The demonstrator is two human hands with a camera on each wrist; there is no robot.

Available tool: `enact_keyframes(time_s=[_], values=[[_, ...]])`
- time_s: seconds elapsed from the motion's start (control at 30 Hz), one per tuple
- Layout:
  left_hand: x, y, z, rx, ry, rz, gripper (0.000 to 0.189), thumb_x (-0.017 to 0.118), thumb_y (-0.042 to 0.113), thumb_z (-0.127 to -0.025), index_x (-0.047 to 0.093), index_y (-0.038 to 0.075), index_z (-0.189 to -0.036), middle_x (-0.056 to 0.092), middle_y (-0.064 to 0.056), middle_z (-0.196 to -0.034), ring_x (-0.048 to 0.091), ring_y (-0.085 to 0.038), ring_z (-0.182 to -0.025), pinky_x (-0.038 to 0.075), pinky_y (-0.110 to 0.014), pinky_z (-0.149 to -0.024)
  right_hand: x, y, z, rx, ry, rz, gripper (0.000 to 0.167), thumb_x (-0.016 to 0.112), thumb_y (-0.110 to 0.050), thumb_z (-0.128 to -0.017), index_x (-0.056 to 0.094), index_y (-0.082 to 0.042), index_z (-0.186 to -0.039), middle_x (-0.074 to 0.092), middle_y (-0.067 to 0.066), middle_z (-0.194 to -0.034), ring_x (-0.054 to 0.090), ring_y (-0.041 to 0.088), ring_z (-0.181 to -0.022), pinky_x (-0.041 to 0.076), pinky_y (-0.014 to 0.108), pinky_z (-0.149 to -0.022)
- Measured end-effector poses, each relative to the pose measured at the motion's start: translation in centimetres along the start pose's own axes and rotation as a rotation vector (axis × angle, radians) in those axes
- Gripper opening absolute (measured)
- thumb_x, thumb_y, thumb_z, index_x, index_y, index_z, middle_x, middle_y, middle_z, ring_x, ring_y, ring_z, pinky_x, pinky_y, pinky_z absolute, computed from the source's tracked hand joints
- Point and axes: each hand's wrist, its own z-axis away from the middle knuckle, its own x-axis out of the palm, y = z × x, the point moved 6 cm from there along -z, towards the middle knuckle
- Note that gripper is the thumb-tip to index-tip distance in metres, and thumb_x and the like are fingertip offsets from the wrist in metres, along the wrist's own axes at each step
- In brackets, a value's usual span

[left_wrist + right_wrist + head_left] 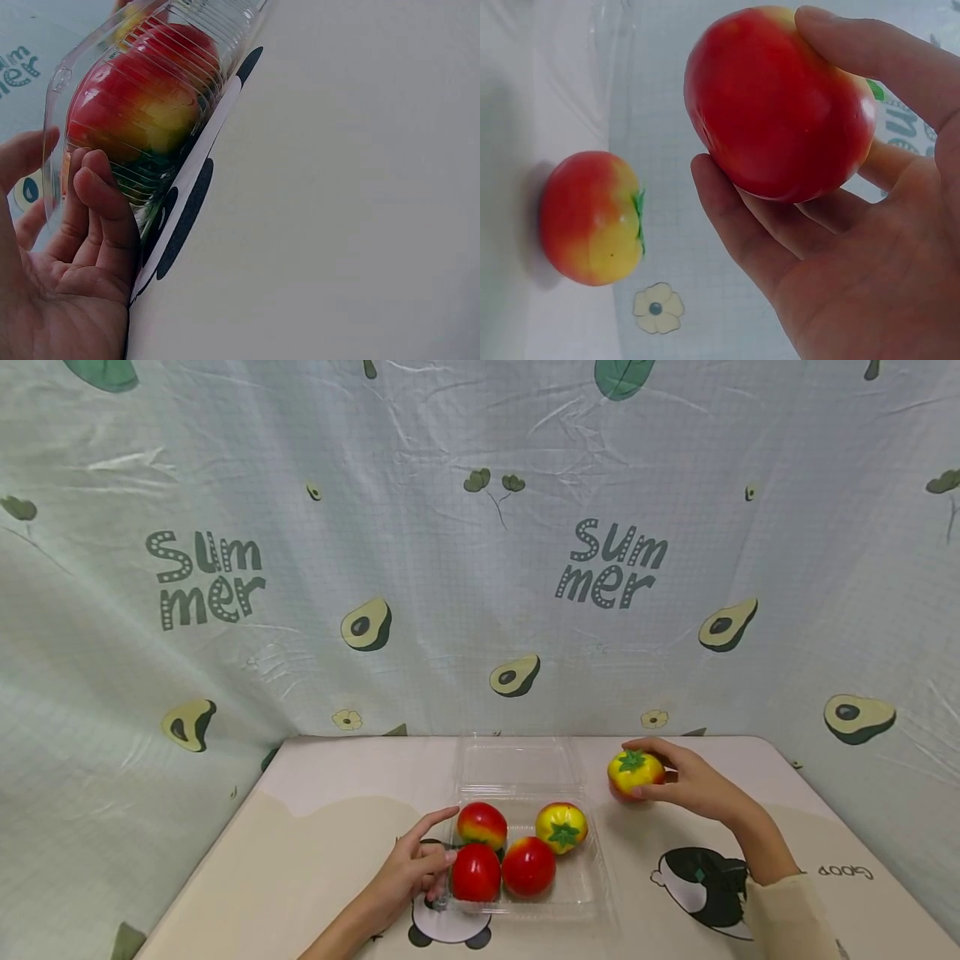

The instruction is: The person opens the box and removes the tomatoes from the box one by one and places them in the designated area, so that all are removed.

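Observation:
A clear plastic box stands on the table with its lid folded back. My left hand holds the box's left edge, curled fingertips lying against the outer wall. Inside are a red fruit, another red one, a red-and-yellow one and a yellow one with green leaves. To the right of the box, my right hand holds a glossy red-and-yellow persimmon-like fruit between thumb and fingers. Its leafy green top faces up.
In the right wrist view a similar fruit sits just beyond the held one. A patterned cloth hangs behind the table and along its sides. Printed cartoon figures decorate the tabletop.

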Motion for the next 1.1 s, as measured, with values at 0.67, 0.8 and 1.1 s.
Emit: enact_keyframes(time_s=[0.67, 0.8, 1.1], values=[[-0.1, -0.1, -0.1, -0.006, 0.006, -0.011, 0.070, 0.060, 0.019, -0.101, 0.026, 0.017, -0.162, 0.058, 0.007, -0.068, 0.053, -0.010, -0.058, 0.049, -0.021, -0.059, -0.9, 2.6, -0.1, 0.081, 0.053, 0.011, 0.062, 0.077, -0.018, -0.091, 0.051, -0.001, -0.145, 0.052, 0.026, -0.145, 0.058, 0.041, -0.125, 0.053, 0.022, -0.095], [-0.1, -0.1, 0.0, -0.005, 0.006, -0.008, 0.070, 0.060, 0.018, -0.101, 0.026, 0.016, -0.162, 0.057, 0.007, -0.068, 0.053, -0.009, -0.058, 0.049, -0.021, -0.059, -1.2, 3.5, 0.1, 0.122, 0.072, 0.018, 0.064, 0.076, -0.022, -0.092, 0.050, -0.002, -0.146, 0.051, 0.026, -0.147, 0.056, 0.043, -0.128, 0.053, 0.028, -0.098], [-0.1, -0.3, -0.1, -0.019, 0.018, -0.015, 0.070, 0.060, 0.019, -0.101, 0.027, 0.019, -0.162, 0.058, 0.006, -0.068, 0.053, -0.011, -0.059, 0.049, -0.022, -0.059, -2.0, 4.7, 0.6, 0.121, 0.115, 0.003, 0.064, 0.076, -0.024, -0.093, 0.049, -0.001, -0.147, 0.050, 0.027, -0.147, 0.054, 0.042, -0.127, 0.043, 0.007, -0.089]])
